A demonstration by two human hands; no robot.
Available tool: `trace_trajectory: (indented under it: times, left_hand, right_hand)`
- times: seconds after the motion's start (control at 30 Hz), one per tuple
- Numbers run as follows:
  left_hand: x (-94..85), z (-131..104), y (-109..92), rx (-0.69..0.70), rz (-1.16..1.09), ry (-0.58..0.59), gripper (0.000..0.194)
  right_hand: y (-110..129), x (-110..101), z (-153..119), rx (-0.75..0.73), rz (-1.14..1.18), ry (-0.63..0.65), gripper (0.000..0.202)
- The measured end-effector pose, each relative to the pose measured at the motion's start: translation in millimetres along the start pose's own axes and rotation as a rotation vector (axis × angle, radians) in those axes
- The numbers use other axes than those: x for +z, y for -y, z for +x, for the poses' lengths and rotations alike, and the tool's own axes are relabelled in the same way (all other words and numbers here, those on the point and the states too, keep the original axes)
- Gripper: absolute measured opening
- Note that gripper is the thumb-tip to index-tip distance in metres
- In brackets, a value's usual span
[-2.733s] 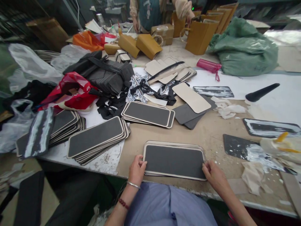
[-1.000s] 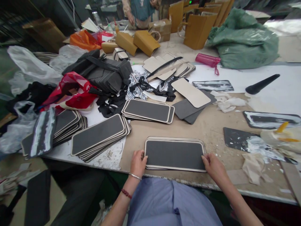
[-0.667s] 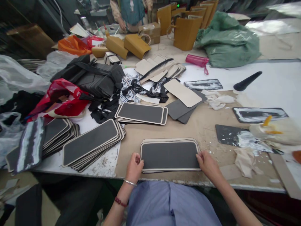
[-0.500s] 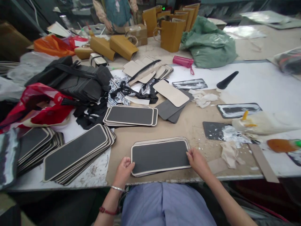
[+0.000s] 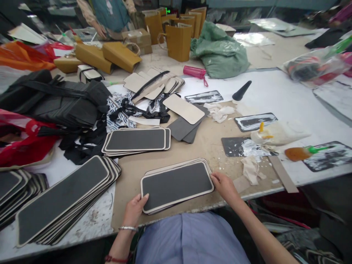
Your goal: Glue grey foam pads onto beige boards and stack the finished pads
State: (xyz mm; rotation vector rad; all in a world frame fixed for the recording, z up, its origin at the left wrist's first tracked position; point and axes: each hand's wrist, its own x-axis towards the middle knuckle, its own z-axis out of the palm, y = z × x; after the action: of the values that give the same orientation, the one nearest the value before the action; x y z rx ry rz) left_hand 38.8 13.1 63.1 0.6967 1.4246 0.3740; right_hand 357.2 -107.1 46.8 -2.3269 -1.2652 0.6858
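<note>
A dark grey rounded rectangular panel with a cream border [image 5: 177,187] lies in front of me on a short stack of similar panels. My left hand [image 5: 134,209] grips its left end, the thumb on top and the fingers curled at the edge. At the right end, my right hand [image 5: 224,187] pinches the edge near the corner. Just behind it sits another small stack of bordered panels [image 5: 136,139]. To the left, a taller, fanned-out stack [image 5: 63,198] rests on the table. A plain cream piece [image 5: 184,109] lies over bare dark grey pieces [image 5: 181,128].
Glue-smeared boards [image 5: 233,146], a plastic bottle with a yellow tip [image 5: 280,132] and an amber bottle [image 5: 297,154] lie to the right. Black bags [image 5: 63,99] fill the left. Mustard boxes [image 5: 178,42] and a green sack [image 5: 222,51] stand behind; a person [image 5: 110,18] is across the table.
My view has swung to the right, so the table's contents appear farther left. Both hands keep their hold on the panel's ends, and its right side now appears tilted slightly upward.
</note>
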Motion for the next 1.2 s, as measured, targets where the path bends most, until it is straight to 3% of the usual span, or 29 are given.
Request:
trace_trajectory:
  times: [0.23, 0.33, 0.43, 0.57, 0.73, 0.93, 1.1, 1.2]
  left_hand:
    - [2.2, 0.7, 2.6, 0.019, 0.017, -0.041, 0.011]
    - [0.3, 4.7, 7.9, 0.028, -0.021, -0.045, 0.016]
    - [-1.0, 6.7, 11.4, 0.052, -0.043, -0.031, 0.034]
    - [-0.3, -4.9, 6.7, 0.197, 0.043, -0.108, 0.047]
    - [-0.3, -32.7, -5.2, 0.405, 0.288, -0.246, 0.045]
    - [-6.8, -42.8, -4.0, 0.587, 0.415, -0.324, 0.034]
    - [-9.4, -49.3, -2.8, 0.691, 0.476, -0.329, 0.027]
    - [-9.4, -53.4, -1.8, 0.689, 0.481, -0.333, 0.027]
  right_hand:
    - [13.9, 5.3, -11.6, -0.002, -0.258, 0.013, 0.03]
    - [15.6, 7.5, -13.4, 0.005, -0.22, 0.002, 0.03]
    - [12.7, 9.3, -12.0, 0.049, -0.092, -0.037, 0.028]
    - [7.9, 12.7, -9.1, 0.122, 0.069, -0.065, 0.026]
    - [8.2, 13.3, -7.1, 0.124, 0.12, -0.068, 0.028]
    - [21.4, -0.4, 14.7, -0.075, -0.028, -0.12, 0.034]
    - [40.4, -6.3, 41.0, -0.282, -0.151, -0.007, 0.045]
    - [50.6, -9.6, 50.9, -0.331, -0.162, 0.05, 0.034]
